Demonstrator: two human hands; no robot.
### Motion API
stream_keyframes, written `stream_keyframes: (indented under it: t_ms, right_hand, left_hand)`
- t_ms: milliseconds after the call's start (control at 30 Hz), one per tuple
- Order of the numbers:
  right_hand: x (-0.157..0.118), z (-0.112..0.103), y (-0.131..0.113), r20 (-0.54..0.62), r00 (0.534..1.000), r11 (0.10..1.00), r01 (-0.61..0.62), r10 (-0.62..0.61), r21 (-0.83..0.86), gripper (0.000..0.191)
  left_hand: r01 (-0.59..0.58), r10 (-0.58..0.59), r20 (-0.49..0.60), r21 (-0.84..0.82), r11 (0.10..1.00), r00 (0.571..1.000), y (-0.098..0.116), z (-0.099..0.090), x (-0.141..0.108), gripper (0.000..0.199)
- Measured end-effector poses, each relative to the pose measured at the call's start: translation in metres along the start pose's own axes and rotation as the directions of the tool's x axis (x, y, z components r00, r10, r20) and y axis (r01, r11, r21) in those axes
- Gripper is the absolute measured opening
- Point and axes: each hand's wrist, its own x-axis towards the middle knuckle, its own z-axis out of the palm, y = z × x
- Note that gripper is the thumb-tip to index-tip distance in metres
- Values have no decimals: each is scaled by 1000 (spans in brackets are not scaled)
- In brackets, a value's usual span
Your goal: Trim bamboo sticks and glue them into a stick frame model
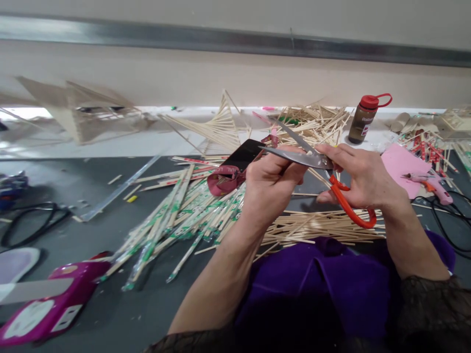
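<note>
My right hand [358, 171] grips a pair of scissors [355, 212] with orange handles, its fingers near the pivot. The two metal blades stand apart and point to the upper left, the lower one crossing over my left hand [270, 179]. That hand is closed, and thin wooden sticks [319, 177] run from it beneath the scissors. One pale stick end shows between the blades; how many sticks are held is hidden by the fingers. Below both hands lies a pile of bare wooden chopsticks [312, 228], and to their left many chopsticks in green-printed plastic wrappers [176, 223].
Behind stand a fan-shaped stick model [221, 122], a heap of sticks [320, 122] and a bottle with a red cap [364, 117]. A black phone [245, 153] lies beside a maroon strap [223, 180]. A pink glue gun [434, 184] is right; a magenta tape dispenser [69, 289] is left.
</note>
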Motion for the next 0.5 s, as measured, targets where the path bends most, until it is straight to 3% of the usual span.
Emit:
stream_keyframes:
  t_ms: [233,500]
  right_hand:
    - [0,8,6,-61,997,997,58,-54,56,82]
    - [1,8,7,-115,985,986,137,-126,92,80]
  left_hand:
    - [40,-39,8,-84,996,999,-1,-1,-1,19]
    - [237,-219,96,-260,936,971,6,-5,4,30]
